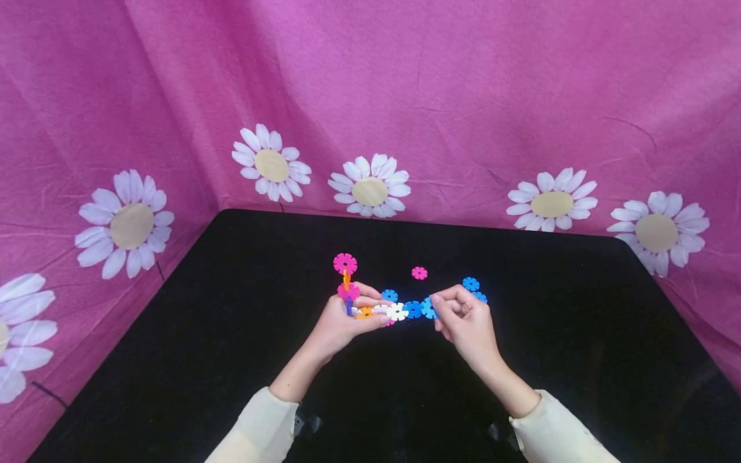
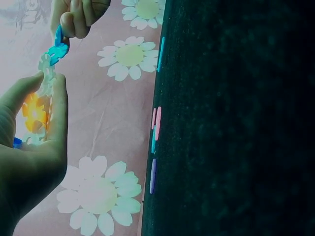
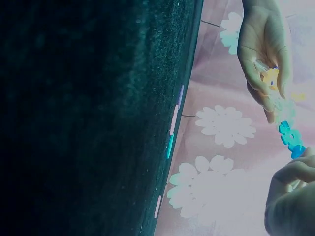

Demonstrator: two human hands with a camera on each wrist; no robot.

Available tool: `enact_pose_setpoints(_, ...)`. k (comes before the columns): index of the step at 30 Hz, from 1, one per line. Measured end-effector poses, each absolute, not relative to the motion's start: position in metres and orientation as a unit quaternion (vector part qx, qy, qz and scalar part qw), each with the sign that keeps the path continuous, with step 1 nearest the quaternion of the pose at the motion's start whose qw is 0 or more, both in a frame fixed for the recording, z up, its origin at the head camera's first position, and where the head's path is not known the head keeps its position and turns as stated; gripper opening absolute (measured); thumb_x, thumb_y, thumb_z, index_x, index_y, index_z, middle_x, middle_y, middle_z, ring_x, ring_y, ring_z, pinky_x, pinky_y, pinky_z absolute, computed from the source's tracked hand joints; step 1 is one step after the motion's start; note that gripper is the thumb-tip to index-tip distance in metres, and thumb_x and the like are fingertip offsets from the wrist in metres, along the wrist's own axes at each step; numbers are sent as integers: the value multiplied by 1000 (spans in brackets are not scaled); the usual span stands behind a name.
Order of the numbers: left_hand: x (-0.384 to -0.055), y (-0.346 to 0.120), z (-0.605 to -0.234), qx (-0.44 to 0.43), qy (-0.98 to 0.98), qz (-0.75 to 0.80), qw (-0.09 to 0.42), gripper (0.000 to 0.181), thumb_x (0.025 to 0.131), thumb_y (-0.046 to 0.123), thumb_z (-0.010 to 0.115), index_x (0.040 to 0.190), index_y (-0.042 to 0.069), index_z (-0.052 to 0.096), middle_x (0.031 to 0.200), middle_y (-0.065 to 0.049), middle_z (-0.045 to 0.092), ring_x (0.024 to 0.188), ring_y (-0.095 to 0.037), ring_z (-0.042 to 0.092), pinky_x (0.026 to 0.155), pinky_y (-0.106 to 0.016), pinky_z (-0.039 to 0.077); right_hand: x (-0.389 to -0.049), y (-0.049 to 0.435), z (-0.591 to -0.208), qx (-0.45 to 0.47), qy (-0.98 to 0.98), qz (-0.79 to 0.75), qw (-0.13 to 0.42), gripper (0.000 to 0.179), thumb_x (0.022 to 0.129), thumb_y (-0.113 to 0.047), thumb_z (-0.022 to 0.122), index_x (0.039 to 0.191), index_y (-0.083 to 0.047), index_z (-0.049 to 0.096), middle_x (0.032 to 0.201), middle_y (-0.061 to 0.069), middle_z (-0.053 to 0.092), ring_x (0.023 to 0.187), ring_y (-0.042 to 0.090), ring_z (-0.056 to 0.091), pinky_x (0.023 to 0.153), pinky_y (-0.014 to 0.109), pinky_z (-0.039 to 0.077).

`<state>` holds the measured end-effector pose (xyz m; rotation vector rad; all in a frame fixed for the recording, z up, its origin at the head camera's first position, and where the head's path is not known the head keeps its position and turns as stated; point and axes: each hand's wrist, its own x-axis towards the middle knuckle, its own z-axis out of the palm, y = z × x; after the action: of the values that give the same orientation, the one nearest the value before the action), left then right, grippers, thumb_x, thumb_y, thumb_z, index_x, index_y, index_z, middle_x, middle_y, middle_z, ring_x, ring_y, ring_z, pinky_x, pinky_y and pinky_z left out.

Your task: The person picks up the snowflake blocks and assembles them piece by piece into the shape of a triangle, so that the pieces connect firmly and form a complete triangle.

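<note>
My left hand [image 1: 338, 325] has a narrow grip on a chain [image 1: 397, 314] of thin, notched plastic flower discs, thumb on one side and fingers on the other, around an orange disc [image 1: 366, 313] and white ones. My right hand [image 1: 469, 321] pinches the blue end disc [image 1: 428, 308]. The chain is raised above the black counter [image 1: 579, 308], about midway between its left and right edges. A pink-and-orange run points from my left hand toward the far edge, a pink disc [image 1: 345, 263] at its tip. On the finely speckled counter lie a loose pink flower disc [image 1: 419, 273], toward the far edge, and a blue disc [image 1: 471, 283] just past my right hand. Creased pink cloth [image 1: 463, 96] printed with white-petalled daisies [image 1: 552, 204] hangs beyond.
</note>
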<state>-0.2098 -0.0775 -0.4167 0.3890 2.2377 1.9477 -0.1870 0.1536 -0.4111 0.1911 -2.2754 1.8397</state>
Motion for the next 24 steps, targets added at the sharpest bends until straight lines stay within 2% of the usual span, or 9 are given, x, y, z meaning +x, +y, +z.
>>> enact_pose_setpoints(7,-209,-75,-415,123,752,644,66,33,81,18,78,110,10,64,113,-9,69,101,-18,67,83,-31,58,-188,153,-412,75,-774,619,112,22,92,-23,68,92,-1,65,64,17,62,47,29,53,42,17,37)
enact_pose_setpoints(14,-212,-73,-417,120,764,632,49,31,80,21,80,106,11,67,111,-6,70,99,-18,68,83,-30,58,-189,151,-413,87,-786,593,153,16,91,-19,69,88,-3,66,61,6,62,47,28,53,43,19,41)
enact_pose_setpoints(24,-209,-74,-420,130,755,640,55,32,81,21,80,107,8,67,108,-10,72,95,-18,71,84,-30,59,-187,149,-415,85,-773,614,139,17,91,-17,69,88,-1,64,64,20,61,46,29,53,42,17,38)
